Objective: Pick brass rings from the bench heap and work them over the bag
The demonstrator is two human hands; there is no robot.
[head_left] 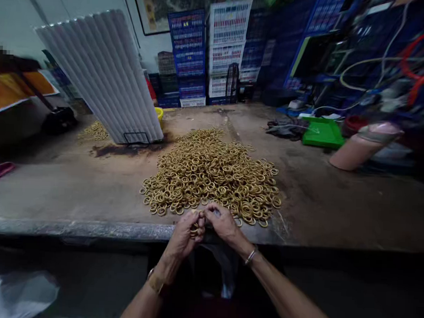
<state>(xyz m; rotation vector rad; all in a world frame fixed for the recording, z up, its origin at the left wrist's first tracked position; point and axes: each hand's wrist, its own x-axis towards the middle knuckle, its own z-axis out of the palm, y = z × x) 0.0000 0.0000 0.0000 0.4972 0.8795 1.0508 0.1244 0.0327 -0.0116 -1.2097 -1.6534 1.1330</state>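
A heap of gold-coloured rings (214, 173) spreads over the counter (73, 186) just beyond your hands. Your left hand (188, 230) curls around a few loose rings (194, 230); your right hand (225, 225) bends in to its fingertips, though I cannot tell whether it pinches anything. Behind, to the left, a tilted corrugated panel (103, 74) partly hides a smaller ring pile (93, 131) and a yellow container (159, 113). A green tray (323, 132) sits far right; blue crates (188, 55) and white crates (227, 47) stack at the back.
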